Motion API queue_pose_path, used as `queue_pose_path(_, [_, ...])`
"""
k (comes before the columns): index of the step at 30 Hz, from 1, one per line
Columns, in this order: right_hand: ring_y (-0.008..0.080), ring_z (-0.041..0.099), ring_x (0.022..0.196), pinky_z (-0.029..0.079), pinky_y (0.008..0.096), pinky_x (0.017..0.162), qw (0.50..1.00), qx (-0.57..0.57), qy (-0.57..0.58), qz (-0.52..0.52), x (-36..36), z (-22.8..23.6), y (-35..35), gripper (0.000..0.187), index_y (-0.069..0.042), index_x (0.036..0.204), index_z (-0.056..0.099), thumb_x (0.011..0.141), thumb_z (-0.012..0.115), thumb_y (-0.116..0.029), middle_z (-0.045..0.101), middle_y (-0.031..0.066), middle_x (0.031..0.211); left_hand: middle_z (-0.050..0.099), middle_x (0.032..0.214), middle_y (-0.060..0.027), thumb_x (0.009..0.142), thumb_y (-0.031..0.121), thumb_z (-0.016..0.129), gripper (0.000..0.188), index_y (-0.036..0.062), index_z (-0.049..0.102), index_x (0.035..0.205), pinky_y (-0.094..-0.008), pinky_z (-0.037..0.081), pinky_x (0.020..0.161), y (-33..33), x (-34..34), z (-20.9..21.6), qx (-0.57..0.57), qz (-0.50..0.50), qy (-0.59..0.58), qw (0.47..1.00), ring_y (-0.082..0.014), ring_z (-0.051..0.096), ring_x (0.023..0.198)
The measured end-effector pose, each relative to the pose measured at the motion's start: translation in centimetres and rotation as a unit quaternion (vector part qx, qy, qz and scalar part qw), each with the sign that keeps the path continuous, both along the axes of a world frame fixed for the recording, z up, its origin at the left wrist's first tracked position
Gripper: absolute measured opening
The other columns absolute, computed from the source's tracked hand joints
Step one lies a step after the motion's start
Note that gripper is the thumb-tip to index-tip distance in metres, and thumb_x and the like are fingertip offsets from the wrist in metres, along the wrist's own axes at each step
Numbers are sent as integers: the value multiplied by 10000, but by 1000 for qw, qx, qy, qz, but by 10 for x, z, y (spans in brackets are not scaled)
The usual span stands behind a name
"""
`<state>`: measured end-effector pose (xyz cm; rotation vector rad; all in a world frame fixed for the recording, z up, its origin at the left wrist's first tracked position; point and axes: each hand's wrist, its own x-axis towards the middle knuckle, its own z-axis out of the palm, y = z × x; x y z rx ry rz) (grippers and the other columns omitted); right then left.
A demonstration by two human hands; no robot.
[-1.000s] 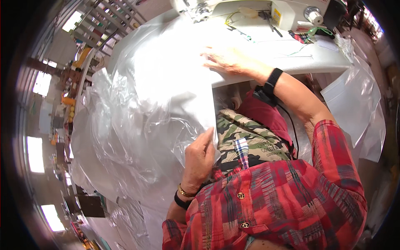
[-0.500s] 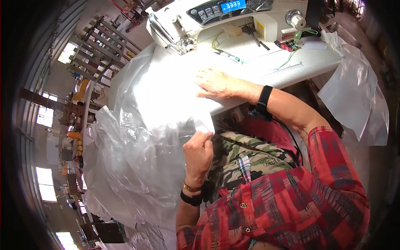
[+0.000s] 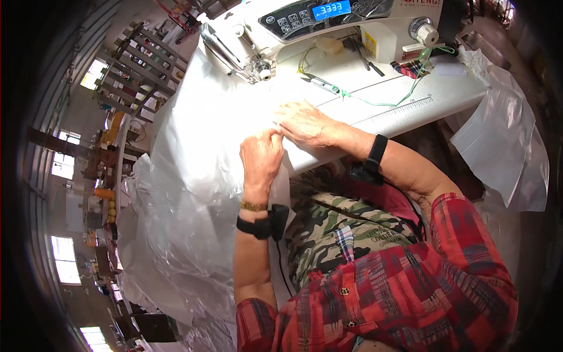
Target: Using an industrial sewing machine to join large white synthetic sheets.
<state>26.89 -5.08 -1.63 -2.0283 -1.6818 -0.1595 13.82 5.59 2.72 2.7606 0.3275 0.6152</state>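
Note:
A large sheet of white plastic film (image 3: 182,193) spreads over the left of the sewing table and hangs down in crinkled folds. My left hand (image 3: 261,155) is closed on the edge of the film. Right beside it, my right hand (image 3: 305,123) has its fingers bent and pressed together at the same edge, the fingertips of both hands meeting. Strong glare washes out the film around them. Just beyond my hands stands a white sewing machine (image 3: 375,35) with a lit blue display; its needle end (image 3: 261,70) is over the film.
On the machine bed lie thread snips (image 3: 319,82) with a green cord (image 3: 381,104), dark tweezers (image 3: 369,61) and a plaid scrap (image 3: 407,69). Another piece of white film (image 3: 498,141) hangs off the table's right end. Metal racks (image 3: 138,70) stand at the far left.
My left hand has moved up and away from my lap to meet my right hand, bringing the film edge along. The right hand's fingers have bent inward.

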Motion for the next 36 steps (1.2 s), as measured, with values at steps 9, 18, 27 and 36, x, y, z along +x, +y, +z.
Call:
queue_pose_path(9, [350, 579, 1010, 424, 469, 928, 992, 89, 84, 7, 6, -2, -1, 179, -26, 963, 626, 876, 509, -130, 607, 176, 998, 644, 1137, -235, 902, 171, 637, 434, -34, 573, 1279, -410, 475, 914, -27, -33, 22, -6, -84, -65, 994, -368, 626, 1016])
queue_pose_path(18, [192, 657, 709, 515, 311, 675, 936, 151, 313, -49, -56, 31, -56, 254, 27, 1054, 655, 963, 552, -187, 674, 147, 789, 648, 1109, -186, 924, 91, 602, 297, 27, 590, 1213, -385, 503, 872, -96, -157, -40, -295, -256, 243, 888, -363, 630, 1006])
queue_pose_path(27, [298, 642, 598, 497, 391, 599, 983, 84, 165, -1, -73, 72, -48, 332, -39, 1011, 674, 982, 544, -343, 634, 142, 645, 549, 1323, -191, 873, 40, 581, 468, 62, 526, 1337, -433, 419, 1031, -42, -201, -192, -107, -88, 61, 988, -385, 528, 1206])
queue_pose_path(36, [277, 618, 662, 501, 365, 681, 937, -96, 317, 113, -84, 24, -92, 282, 28, 923, 693, 884, 624, -243, 651, 197, 730, 563, 1265, -212, 891, 172, 590, 431, 59, 543, 1305, -440, 439, 978, 10, -222, -193, -97, -53, 61, 992, -373, 543, 1162])
